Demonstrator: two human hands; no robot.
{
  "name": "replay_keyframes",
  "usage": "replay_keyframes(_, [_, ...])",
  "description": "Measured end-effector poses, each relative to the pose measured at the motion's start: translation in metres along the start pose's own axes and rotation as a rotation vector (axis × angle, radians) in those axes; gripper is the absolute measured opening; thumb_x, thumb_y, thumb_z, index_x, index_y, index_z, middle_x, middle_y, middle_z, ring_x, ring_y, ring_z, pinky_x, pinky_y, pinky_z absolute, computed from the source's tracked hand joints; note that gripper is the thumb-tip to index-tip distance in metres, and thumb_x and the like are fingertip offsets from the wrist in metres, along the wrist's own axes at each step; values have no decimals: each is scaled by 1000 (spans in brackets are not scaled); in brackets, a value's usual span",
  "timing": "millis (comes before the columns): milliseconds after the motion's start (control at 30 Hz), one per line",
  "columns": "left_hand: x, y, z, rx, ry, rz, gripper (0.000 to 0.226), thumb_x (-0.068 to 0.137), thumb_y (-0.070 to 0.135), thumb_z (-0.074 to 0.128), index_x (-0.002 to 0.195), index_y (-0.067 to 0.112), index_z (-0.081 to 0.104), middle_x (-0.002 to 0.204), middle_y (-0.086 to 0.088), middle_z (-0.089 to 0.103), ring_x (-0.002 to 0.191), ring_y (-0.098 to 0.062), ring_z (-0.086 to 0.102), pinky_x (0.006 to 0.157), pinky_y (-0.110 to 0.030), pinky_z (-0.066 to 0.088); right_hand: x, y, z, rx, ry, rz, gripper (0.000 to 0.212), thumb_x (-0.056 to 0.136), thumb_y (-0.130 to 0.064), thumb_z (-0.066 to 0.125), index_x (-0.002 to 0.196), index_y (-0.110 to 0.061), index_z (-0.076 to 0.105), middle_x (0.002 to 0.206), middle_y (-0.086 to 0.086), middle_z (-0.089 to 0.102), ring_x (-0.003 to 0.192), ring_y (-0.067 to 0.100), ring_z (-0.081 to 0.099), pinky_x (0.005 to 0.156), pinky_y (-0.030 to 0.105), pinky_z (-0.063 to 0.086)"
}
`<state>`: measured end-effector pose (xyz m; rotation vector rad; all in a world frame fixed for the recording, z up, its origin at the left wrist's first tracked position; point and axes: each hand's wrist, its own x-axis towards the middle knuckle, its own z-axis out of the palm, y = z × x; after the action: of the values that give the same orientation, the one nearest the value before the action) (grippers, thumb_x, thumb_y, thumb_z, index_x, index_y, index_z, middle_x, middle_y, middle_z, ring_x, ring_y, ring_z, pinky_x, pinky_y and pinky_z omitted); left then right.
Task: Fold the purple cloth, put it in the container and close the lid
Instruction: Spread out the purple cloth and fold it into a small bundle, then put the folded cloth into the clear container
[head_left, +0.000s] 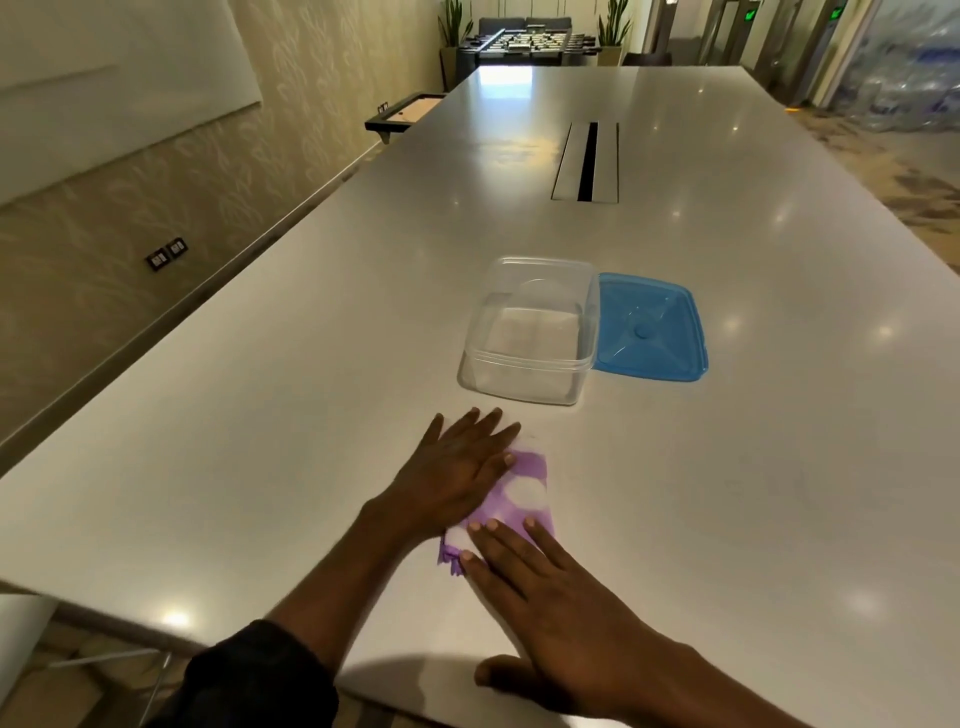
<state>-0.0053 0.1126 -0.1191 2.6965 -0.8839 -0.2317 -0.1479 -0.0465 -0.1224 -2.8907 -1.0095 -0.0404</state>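
Note:
The purple cloth (514, 493), with white patches, lies folded small on the white table (260, 415) near its front edge. My left hand (457, 467) rests flat on the cloth's left part, fingers spread and pointing away from me. My right hand (550, 597) lies flat with its fingertips on the cloth's near edge. Much of the cloth is hidden under both hands. Just beyond the cloth stands a clear plastic container (530, 358), open and with nothing in it. Its blue lid (649, 327) lies flat on the table, touching the container's right side.
A long cable slot with a metal frame (587, 161) is set in the table farther back. The table's left edge runs beside a patterned wall with sockets (166, 254). A foosball table (530, 44) and plants stand at the far end.

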Motion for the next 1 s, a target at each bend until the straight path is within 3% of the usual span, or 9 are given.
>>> replay_keyframes(100, [0,3,3,-14,84,-92,54,99,50,22,150,32,23,161,1,15,149,-17,9,121,-43,5,0,2,-5,231,22,9,70,95,-67,24,150,-26,28,158,-5,22,147,10,12,117,47,5])
replay_keyframes(167, [-7,9,4,-57,253,-194,58,97,53,32,148,26,30,159,-4,25,146,-21,21,119,-41,18,0,3,-9,559,166,135,53,97,-55,37,142,-28,45,150,-13,37,142,2,27,120,30,13])
replay_keyframes(267, [-32,20,2,-97,444,-405,71,86,67,35,138,19,44,138,-8,53,123,-26,50,97,-38,44,-2,7,-12,711,658,528,22,91,-23,59,111,-20,69,111,-9,68,101,4,63,88,8,44])
replay_keyframes(333, [-47,30,0,-22,323,-520,87,75,83,21,124,19,54,116,-7,62,103,-24,57,81,-35,50,1,13,-16,736,665,775,17,91,-21,63,108,-19,68,98,-10,65,86,2,63,73,1,40])
replay_keyframes(433, [-56,50,2,5,198,-581,81,73,85,26,111,22,60,104,-1,62,91,-17,57,71,-27,46,8,25,-18,768,347,883,20,88,-40,63,102,-26,62,89,-10,64,77,3,56,66,11,38])
replay_keyframes(533, [-56,67,2,-129,211,-565,62,81,72,45,114,21,56,106,1,62,91,-14,58,70,-22,42,18,25,-21,850,247,868,13,84,-43,63,86,-30,61,80,-12,66,69,3,60,62,16,47])
replay_keyframes(700, [-54,72,-7,-733,288,-575,44,84,50,63,118,26,48,107,4,63,85,-10,65,54,-9,48,19,23,-26,1197,389,934,20,82,-29,72,93,-35,57,89,-14,67,74,-4,67,53,9,50])
replay_keyframes(833, [-55,75,-15,-1170,380,-488,40,76,43,73,109,36,53,111,4,65,91,-17,71,75,-37,61,13,27,-40,1371,545,916,34,83,-23,73,106,-42,57,94,-9,69,78,1,70,55,14,54])
replay_keyframes(1000, [-46,73,-39,-1297,446,-377,52,65,34,78,113,32,57,111,2,68,95,-22,71,77,-44,60,10,39,-58,1408,641,824,48,82,-24,75,122,-40,56,108,-10,70,92,11,71,70,28,61])
